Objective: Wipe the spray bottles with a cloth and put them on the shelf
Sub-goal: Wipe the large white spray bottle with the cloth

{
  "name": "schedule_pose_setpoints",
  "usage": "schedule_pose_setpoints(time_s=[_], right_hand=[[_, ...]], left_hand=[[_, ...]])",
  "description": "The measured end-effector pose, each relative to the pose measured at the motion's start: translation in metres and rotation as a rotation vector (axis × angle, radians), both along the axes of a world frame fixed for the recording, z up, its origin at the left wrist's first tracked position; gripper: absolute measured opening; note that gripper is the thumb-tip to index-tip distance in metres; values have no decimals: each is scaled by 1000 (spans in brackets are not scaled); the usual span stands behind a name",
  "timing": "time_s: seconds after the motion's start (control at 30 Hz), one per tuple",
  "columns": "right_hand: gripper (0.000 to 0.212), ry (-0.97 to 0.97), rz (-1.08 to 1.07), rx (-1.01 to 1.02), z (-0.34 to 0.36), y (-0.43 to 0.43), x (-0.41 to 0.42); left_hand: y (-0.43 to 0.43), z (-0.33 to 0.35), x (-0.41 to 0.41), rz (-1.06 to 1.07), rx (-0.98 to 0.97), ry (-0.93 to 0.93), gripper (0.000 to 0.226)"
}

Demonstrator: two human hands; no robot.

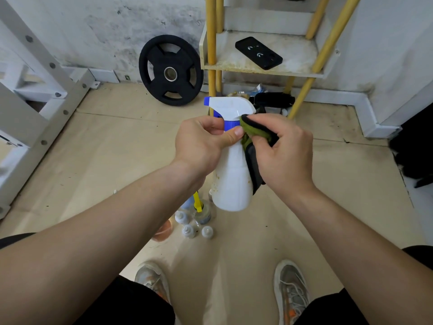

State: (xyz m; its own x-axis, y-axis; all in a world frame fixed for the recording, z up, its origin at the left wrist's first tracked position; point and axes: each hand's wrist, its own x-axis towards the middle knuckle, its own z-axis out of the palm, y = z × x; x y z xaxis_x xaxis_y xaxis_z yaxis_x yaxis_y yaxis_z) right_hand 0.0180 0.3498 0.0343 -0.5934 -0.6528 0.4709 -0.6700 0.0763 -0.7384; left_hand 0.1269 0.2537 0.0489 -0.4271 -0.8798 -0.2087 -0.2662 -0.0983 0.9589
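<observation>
Left hand [201, 144] grips bottle [232, 174] neck; right hand [283, 151] presses cloth [251, 134].

Black weight plate [170, 55] leans against the stained wall [105, 24], standing on the tan floor covering [117, 146]. White bolted steel frame [39, 95] at far left, and a black phone case [258, 53] lying flat upper right. Two grey sneakers [291, 287] with orange accents at the bottom edge.

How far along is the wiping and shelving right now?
Nothing looks shelved: the visible shelf holds only a black phone-like device. In hand: left hand grips the white spray bottle by its blue collar while right hand presses the green cloth against it. Left: shelving it, then the yellow-trigger bottle and small bottles on the floor.
</observation>
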Motion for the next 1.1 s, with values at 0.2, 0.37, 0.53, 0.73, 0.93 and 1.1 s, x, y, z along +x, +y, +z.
schedule_pose_setpoints(time_s=[0.2,0.37,0.53,0.73,0.93,1.1], right_hand=[[33,243,90,-11,-1,1,-7],[32,406,122,-18,-2,2,-18],[27,335,20,-2,-7,1,-14],[30,61,12,63,-4,-1,-15],[34,-95,-47,53,1,-3,-12],[31,-92,-3,70,10,-1,-6]], left_hand=[[-3,2,2,-19,-1,-19,15],[-4,2,2,-55,-81,-24,26],[-2,1,2,-91,-107,-18,23],[20,-1,2,-135,-122,23,18],[2,-6,4,-32,-40,27,21],[-6,-10,4,0,-102,11,22]])
